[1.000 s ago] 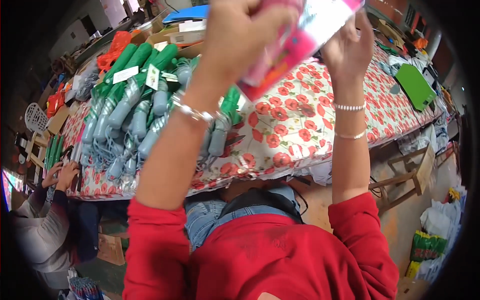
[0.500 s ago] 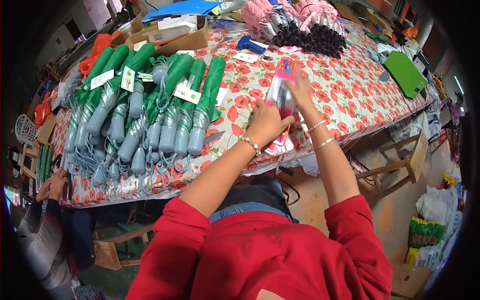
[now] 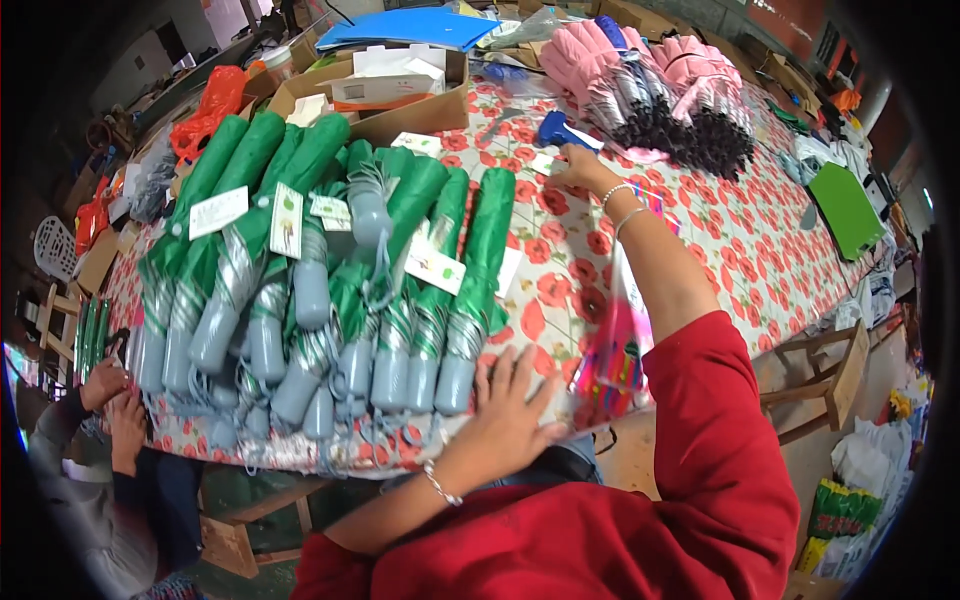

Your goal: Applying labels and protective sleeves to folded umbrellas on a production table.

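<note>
At the table's near edge my left hand [image 3: 505, 425] rests with its fingers spread flat, holding nothing, just right of the grey umbrella handles. My right hand [image 3: 583, 170] reaches far across the cloth, fingertips closed at the end of a small white tag [image 3: 543, 164]. Just beyond those fingers lies a blue tagging gun [image 3: 558, 130]. Beneath my right forearm is a pink-and-clear plastic packet [image 3: 618, 345] with multicoloured strips, partly hidden by the arm and sleeve. Several folded green umbrellas [image 3: 490, 240] with grey handles and white tags are piled on the left.
Bundles of pink umbrellas [image 3: 690, 70] with dark ends lie at the back. A cardboard box [image 3: 400, 122] and a blue folder [image 3: 410, 30] stand behind the green pile. A green board [image 3: 845, 210] is far right. Another person's hands [image 3: 105, 385] work at the left corner.
Both hands have left the plastic packet, which now lies on the cloth. My right hand has gone forward to the tag; my left has drawn back to the near edge. The view has shifted.
</note>
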The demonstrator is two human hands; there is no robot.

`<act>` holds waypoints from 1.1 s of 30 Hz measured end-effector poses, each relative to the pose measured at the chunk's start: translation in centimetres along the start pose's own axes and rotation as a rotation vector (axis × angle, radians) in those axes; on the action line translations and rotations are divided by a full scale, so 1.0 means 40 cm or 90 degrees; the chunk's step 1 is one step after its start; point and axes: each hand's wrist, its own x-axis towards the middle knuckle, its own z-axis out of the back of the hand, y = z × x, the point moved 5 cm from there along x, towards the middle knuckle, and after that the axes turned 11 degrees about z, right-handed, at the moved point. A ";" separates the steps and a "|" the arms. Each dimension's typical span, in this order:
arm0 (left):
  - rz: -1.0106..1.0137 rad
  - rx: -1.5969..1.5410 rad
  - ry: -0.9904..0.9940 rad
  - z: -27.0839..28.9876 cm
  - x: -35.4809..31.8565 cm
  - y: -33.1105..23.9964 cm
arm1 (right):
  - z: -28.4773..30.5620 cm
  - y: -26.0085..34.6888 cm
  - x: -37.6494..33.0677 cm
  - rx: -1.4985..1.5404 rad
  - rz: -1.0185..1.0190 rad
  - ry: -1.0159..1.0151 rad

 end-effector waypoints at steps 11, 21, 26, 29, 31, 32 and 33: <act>0.008 -0.006 0.052 -0.006 0.027 0.018 | 0.017 -0.019 0.066 0.514 -0.099 0.549; 0.018 -0.019 0.045 0.007 0.024 0.027 | -0.069 0.059 0.089 0.342 -0.141 -0.096; 0.006 0.001 -0.014 -0.011 0.024 0.029 | -0.059 0.110 0.256 0.604 -0.088 -0.262; -0.009 0.127 -0.167 -0.058 0.024 0.035 | -0.109 0.087 0.333 0.319 -0.147 -0.196; -0.031 0.244 -0.319 -0.081 0.020 0.030 | -0.126 0.076 0.357 0.022 -0.204 -0.128; -0.020 0.256 -0.312 -0.090 0.020 0.034 | -0.131 0.104 0.349 0.006 -0.195 -0.172; -0.011 0.266 -0.306 -0.098 0.016 0.035 | -0.129 0.126 0.334 -0.011 -0.188 -0.217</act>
